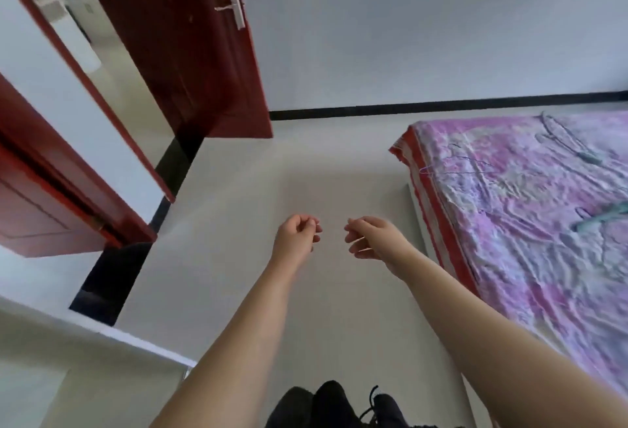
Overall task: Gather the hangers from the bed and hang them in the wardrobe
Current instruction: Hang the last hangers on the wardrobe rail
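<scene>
While both the left hand (pixel 299 234) and right hand (pixel 368 237) hang loosely curled and empty beside the bed (pixel 441 210), the hangers (pixel 472 164) (thin wire ones) lie untouched on it, so gathering seemingly awaits a rightward reach.

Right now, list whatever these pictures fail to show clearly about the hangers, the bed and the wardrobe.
- Hangers: head view, thin wires lost against the patterned sheet and blurred; their count cannot be told.
- Bed: cut off by the right edge; more hangers may lie out of frame.
- Wardrobe: none can be identified; only a red door and red panels at the left edge show.
- Left hand, right hand: loosely curled, holding nothing.
</scene>
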`<state>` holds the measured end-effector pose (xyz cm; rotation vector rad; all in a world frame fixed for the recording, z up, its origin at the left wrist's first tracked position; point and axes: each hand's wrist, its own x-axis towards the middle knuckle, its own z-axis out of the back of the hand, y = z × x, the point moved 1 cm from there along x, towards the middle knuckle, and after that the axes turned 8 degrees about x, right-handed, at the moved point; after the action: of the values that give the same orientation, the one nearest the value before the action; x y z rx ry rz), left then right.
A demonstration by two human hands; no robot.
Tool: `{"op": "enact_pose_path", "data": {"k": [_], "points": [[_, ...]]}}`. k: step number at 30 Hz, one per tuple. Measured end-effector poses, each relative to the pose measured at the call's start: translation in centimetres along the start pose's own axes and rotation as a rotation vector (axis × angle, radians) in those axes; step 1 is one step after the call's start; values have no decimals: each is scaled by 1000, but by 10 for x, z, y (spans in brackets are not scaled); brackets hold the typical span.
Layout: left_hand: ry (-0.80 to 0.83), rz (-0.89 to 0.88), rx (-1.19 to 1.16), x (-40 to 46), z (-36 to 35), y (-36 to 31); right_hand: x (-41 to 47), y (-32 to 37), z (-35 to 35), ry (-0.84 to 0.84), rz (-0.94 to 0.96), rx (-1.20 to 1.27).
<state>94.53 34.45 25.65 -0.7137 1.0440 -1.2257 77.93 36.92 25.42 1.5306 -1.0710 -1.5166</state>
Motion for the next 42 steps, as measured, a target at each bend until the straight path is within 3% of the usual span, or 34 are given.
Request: {"op": "enact_pose_path", "data": {"k": [11, 21, 26, 33, 39, 42], "points": [[424, -168, 105, 135, -224, -100, 73, 5, 199, -399, -49, 209], [734, -248, 298, 249, -377, -161, 144, 31, 313, -687, -73, 456], [829, -206, 357, 290, -461, -169, 176, 19, 384, -736, -111, 513], [799, -93, 398, 341, -579, -193, 223, 9, 509, -659, -213, 470], [800, -51, 516, 375, -658, -210, 251, 13, 600, -701, -235, 461], [815, -7, 588, 397, -694, -208, 266, 6, 631, -613, -288, 482]]}}
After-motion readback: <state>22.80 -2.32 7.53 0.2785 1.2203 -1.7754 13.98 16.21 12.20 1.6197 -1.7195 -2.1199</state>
